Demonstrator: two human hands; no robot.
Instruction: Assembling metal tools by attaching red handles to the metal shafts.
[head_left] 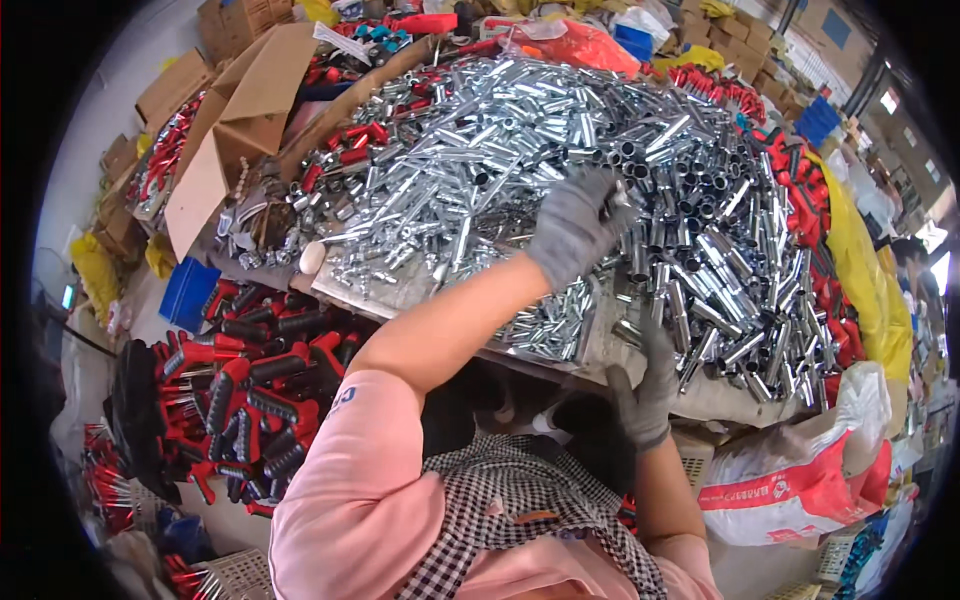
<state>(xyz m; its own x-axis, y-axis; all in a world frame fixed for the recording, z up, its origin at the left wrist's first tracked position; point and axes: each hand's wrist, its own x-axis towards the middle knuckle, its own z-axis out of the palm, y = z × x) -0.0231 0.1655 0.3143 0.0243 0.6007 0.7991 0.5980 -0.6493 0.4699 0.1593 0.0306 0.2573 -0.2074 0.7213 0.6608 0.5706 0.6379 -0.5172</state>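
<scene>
My left hand (582, 230), in a grey glove, reaches over the middle of the heap of shiny metal sockets (500, 130). Its fingers are curled closed at the heap's surface; what they hold, if anything, I cannot make out. Close to the table's near edge, my right hand (650, 392), gloved in grey too, has its thumb apart from its raised fingers and shows nothing in its grip. Just beyond its fingertips lies a short metal tube (627, 331). Wider, longer sockets (715, 280) are heaped to the right, and small thin metal pieces (550, 325) lie between my arms.
Red-and-black tool handles (255, 400) fill the space at the lower left. An open cardboard box (245, 120) stands at the far left, with a blue bin (188, 293) below it. A red-and-white sack (790, 485) sits at the right, near yellow sheeting (865, 270).
</scene>
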